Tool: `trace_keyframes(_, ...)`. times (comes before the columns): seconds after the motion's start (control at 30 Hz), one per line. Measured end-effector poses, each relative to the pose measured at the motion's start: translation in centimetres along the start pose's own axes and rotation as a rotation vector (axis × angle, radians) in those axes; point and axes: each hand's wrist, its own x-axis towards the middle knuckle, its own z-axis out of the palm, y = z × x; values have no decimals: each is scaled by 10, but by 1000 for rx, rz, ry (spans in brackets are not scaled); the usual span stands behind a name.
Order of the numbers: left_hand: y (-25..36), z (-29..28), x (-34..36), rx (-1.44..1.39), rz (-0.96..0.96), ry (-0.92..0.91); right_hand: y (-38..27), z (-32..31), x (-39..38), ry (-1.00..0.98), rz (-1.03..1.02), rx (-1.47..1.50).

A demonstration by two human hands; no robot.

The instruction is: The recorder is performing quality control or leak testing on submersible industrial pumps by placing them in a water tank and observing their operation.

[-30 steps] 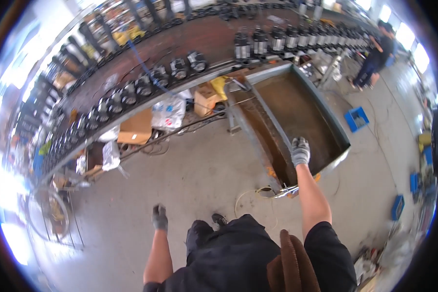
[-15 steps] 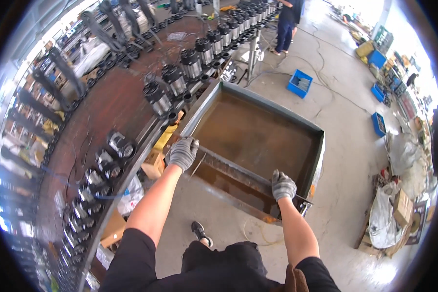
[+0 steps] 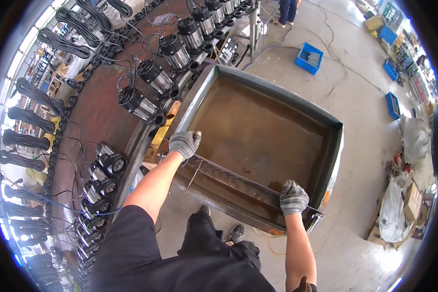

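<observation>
At the tank (image 3: 280,93), left hand (image 3: 184,144) and right hand (image 3: 294,197) curl fingers over the bar (image 3: 238,180); earlier the left hung away.

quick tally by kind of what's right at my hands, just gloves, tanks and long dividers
Gray gloves: 2
Metal tank: 1
Long divider: 1
Total: 4
</observation>
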Motion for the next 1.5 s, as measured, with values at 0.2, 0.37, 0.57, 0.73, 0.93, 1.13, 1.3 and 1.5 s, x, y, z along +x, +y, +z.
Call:
trace_keyframes(0.2, 16, -3, 26, -17, -7, -30, 7, -5, 35, 77, -4, -18)
trace_keyframes(0.37, 21, -2, 60, 3, 43, 13, 7, -5, 68, 97, -9, -35)
trace_keyframes(0.57, 44, -15, 104, -43, 95, -59, 16, -2, 103, 122, 33, -69)
trace_keyframes(0.73, 60, -16, 145, -31, 146, 10, 23, -8, 147, 172, 36, -44)
trace_keyframes(0.93, 79, -24, 199, 3, 144, 36, 21, -13, 199, 148, 78, -85)
trace_keyframes(1.13, 100, -28, 231, -42, 101, 2, 34, -19, 234, 141, 65, -113)
trace_keyframes(1.3, 101, -17, 240, -3, 145, 50, 33, -22, 241, 104, 67, -112)
trace_keyframes(1.5, 108, -26, 237, -44, 138, 4, 39, -23, 241, 48, 90, -142)
